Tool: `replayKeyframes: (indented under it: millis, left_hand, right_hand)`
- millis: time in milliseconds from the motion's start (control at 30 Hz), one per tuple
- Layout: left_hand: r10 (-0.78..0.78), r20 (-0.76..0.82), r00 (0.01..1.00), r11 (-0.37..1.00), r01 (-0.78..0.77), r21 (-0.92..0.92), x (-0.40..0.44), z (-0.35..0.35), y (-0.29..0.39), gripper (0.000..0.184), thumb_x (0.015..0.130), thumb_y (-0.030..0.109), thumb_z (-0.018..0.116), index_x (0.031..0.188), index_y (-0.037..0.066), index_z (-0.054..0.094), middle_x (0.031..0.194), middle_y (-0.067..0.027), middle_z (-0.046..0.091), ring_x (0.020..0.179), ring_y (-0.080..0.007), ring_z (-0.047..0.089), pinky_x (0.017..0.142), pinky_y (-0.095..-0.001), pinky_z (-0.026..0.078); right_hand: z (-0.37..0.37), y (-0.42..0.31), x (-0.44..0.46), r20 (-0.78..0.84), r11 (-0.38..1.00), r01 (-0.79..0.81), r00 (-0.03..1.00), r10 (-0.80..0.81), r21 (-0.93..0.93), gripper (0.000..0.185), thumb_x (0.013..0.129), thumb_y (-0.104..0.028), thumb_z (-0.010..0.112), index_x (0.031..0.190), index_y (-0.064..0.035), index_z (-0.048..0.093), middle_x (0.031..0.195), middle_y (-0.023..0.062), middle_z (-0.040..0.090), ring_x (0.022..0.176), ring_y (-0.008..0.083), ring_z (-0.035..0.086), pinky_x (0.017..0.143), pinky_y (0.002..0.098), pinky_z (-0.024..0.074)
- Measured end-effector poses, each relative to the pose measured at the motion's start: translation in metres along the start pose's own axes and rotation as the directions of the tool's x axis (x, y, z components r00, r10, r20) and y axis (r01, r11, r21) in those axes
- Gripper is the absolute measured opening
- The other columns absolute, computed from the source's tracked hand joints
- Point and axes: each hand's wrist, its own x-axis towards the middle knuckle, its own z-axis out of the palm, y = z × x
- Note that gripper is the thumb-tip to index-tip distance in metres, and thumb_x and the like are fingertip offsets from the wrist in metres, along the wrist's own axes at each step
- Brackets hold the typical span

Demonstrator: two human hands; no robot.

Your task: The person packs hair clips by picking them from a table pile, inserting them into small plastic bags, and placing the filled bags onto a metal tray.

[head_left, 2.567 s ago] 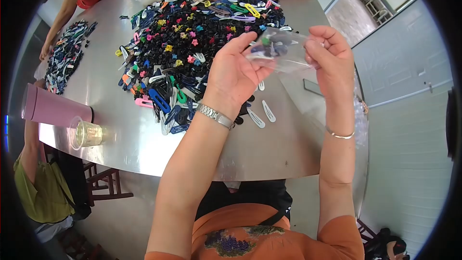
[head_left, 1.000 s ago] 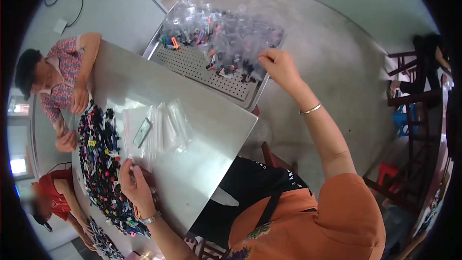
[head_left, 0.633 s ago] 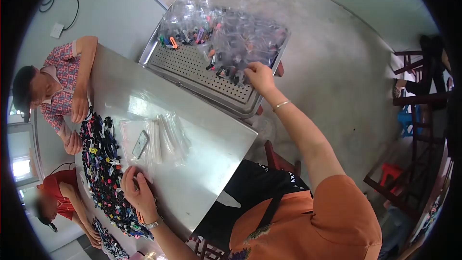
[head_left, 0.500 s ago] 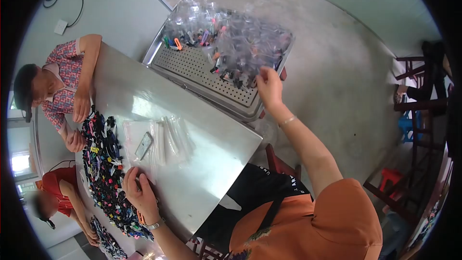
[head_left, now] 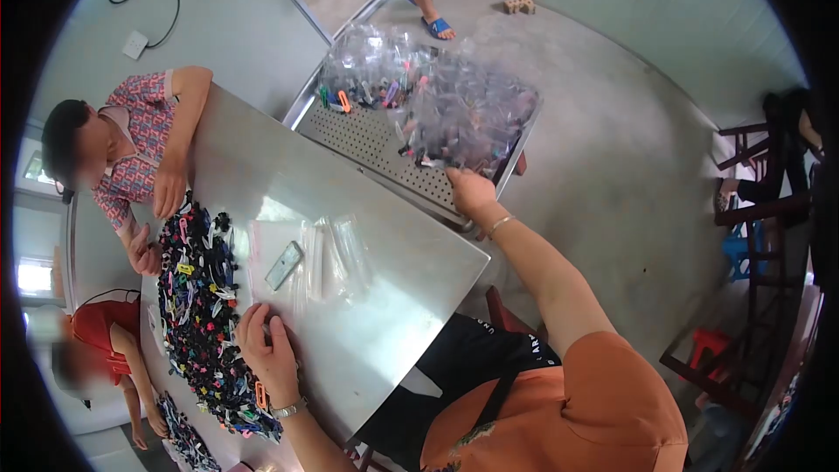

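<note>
My right hand (head_left: 474, 195) is at the near edge of a perforated metal tray (head_left: 350, 135), against the heap of filled clear bags (head_left: 472, 114). Its fingers are bent together, and what they hold, if anything, is hidden. On the metal table (head_left: 393, 253), my left hand (head_left: 269, 354) rests palm-side partly up, with its fingers loosely curled and apart and nothing seen in it. It lies beside the pile of black and coloured hair clips (head_left: 201, 306). Flat empty clear bags (head_left: 323, 262) and a phone (head_left: 283, 266) lie just beyond it.
Two people sit along the far side of the table, one in a patterned shirt (head_left: 144, 122), one in red (head_left: 103, 332). A smaller clip pile (head_left: 185, 437) is near the latter. Someone in blue slippers (head_left: 439, 28) stands behind the tray. Stools (head_left: 752, 210) are at the right.
The view has swung from the clip pile to the tray. The small bag earlier between my hands is no longer seen there. My right hand has drawn down to the tray's near edge; the slippered person moved right.
</note>
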Motion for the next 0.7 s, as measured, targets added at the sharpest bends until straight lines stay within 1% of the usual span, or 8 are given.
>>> replayKeyframes:
  millis: [133,267,333,367,400,467,500,700]
  left_hand:
    - [0.077,-0.095,0.992,0.997,-0.076,0.014,-0.002,0.001,-0.001,0.021,0.082,0.004,0.060,0.102,0.000,0.063,0.108,-0.0141,0.062,0.101,-0.0304,0.056,0.089,-0.0382,0.043]
    - [0.052,-0.109,0.993,0.996,-0.060,-0.065,-0.004,0.002,-0.005,0.020,0.081,0.005,0.059,0.099,-0.001,0.063,0.104,-0.0163,0.062,0.098,-0.0326,0.055,0.090,-0.0403,0.042]
    - [-0.009,-0.118,0.993,0.993,-0.005,-0.122,-0.007,0.000,-0.006,0.019,0.081,0.004,0.059,0.099,-0.002,0.063,0.102,-0.0160,0.062,0.096,-0.0320,0.056,0.088,-0.0394,0.044]
    - [0.029,-0.210,0.977,0.991,-0.055,-0.119,-0.009,0.000,-0.006,0.018,0.081,-0.001,0.057,0.098,-0.002,0.062,0.098,-0.0151,0.063,0.092,-0.0316,0.057,0.083,-0.0388,0.045]
    - [0.032,-0.223,0.974,0.990,-0.062,-0.128,-0.010,-0.003,-0.008,0.018,0.081,-0.001,0.057,0.098,-0.002,0.062,0.098,-0.0151,0.063,0.092,-0.0316,0.057,0.083,-0.0388,0.045]
    - [0.166,-0.431,0.887,0.983,-0.185,-0.004,-0.013,-0.010,-0.008,0.019,0.082,-0.007,0.055,0.098,-0.003,0.063,0.094,-0.0158,0.063,0.087,-0.0299,0.059,0.078,-0.0373,0.047]
    - [0.250,-0.509,0.824,0.964,-0.259,0.055,-0.012,-0.016,-0.004,0.021,0.080,-0.011,0.053,0.097,-0.003,0.063,0.092,-0.0153,0.063,0.084,-0.0293,0.060,0.074,-0.0369,0.048]
    - [0.270,-0.655,0.706,0.934,-0.356,0.000,-0.015,-0.032,-0.014,0.022,0.078,-0.012,0.053,0.095,-0.002,0.064,0.089,-0.0150,0.064,0.078,-0.0307,0.061,0.068,-0.0362,0.049]
  right_hand:
    - [0.001,0.009,-0.004,0.080,0.982,0.166,0.982,-0.173,0.092,0.023,0.081,-0.019,0.055,0.102,-0.0164,0.064,0.094,0.0146,0.065,0.090,0.0335,0.063,0.077,0.0427,0.0506]
    - [-0.008,0.011,-0.035,-0.213,0.889,0.314,0.944,-0.253,0.334,0.021,0.080,-0.016,0.060,0.100,-0.0113,0.067,0.092,0.0146,0.066,0.086,0.0331,0.063,0.077,0.0407,0.0507]
    - [-0.019,0.015,-0.060,-0.221,0.868,0.315,0.944,-0.244,0.385,0.020,0.081,-0.016,0.058,0.098,-0.0109,0.067,0.092,0.0152,0.066,0.086,0.0340,0.063,0.076,0.0417,0.0509]
    - [-0.022,0.018,-0.074,-0.205,0.838,0.301,0.951,-0.231,0.455,0.019,0.082,-0.017,0.057,0.097,-0.0105,0.067,0.093,0.0158,0.065,0.086,0.0349,0.063,0.075,0.0426,0.0512]
    - [-0.029,0.018,-0.090,-0.218,0.840,0.311,0.947,-0.235,0.445,0.019,0.082,-0.017,0.057,0.097,-0.0105,0.067,0.093,0.0158,0.065,0.086,0.0349,0.063,0.075,0.0426,0.0512]
    - [-0.040,0.023,-0.124,-0.110,0.863,0.194,0.981,-0.161,0.467,0.017,0.082,-0.015,0.059,0.095,-0.0094,0.068,0.090,0.0159,0.066,0.085,0.0349,0.062,0.075,0.0425,0.0508]
    - [-0.036,0.030,-0.140,-0.131,0.847,0.225,0.974,-0.185,0.481,0.017,0.082,-0.015,0.059,0.095,-0.0093,0.068,0.090,0.0156,0.066,0.085,0.0348,0.063,0.075,0.0421,0.0509]
    - [-0.041,0.057,-0.236,-0.171,0.884,0.323,0.945,-0.279,0.338,0.016,0.082,-0.014,0.059,0.096,-0.0106,0.068,0.093,0.0136,0.066,0.089,0.0333,0.062,0.079,0.0397,0.0507]
